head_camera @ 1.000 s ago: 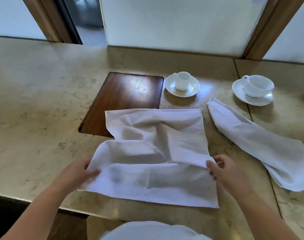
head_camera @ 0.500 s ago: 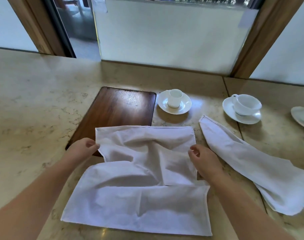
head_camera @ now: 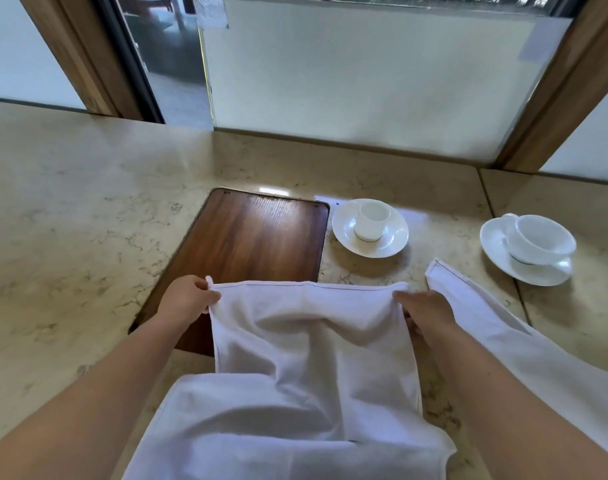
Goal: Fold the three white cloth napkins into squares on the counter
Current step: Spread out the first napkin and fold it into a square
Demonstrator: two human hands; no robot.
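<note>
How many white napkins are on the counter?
2 in view. One napkin is in the middle, its far corners held by both hands. The other napkin lies to its right, near the big teacup. A third may be out of view.

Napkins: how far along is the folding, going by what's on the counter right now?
Done: nothing, no finished square shows. In hand: the left hand and right hand pinch the far corners of the middle napkin, rumpled and only partly folded. Left: finish it, then the loosely folded napkin lying to its right near the cup. A third napkin isn't in view.
</note>
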